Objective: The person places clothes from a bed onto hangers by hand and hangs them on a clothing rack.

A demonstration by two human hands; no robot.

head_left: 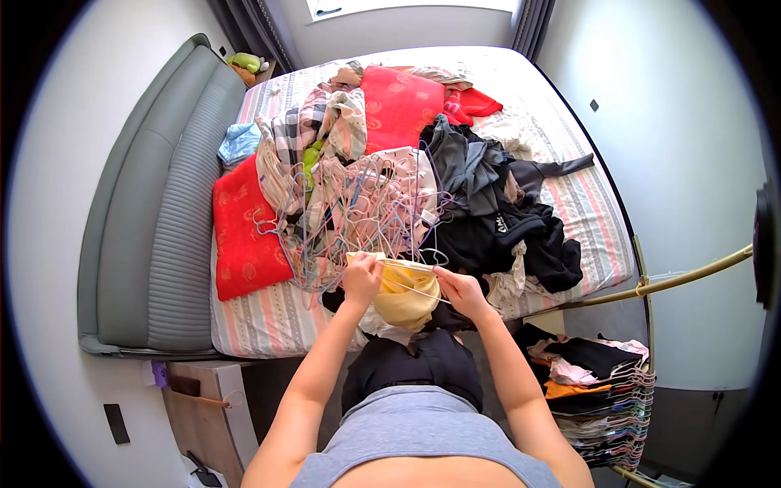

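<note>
A yellow garment hangs between my hands in front of my waist, at the near edge of the bed. A white hanger runs across the garment's top. My left hand is closed on the garment's left top edge and the hanger's end. On the other side, my right hand is closed around the right part of the hanger. Just beyond them lies a tangled heap of pastel hangers on pink and patterned cloth.
Black and grey clothes are piled on the bed's right. Red cushions lie behind and at the left. A rack of hung clothes stands low at right, below a curved gold rail. A bedside cabinet is low left.
</note>
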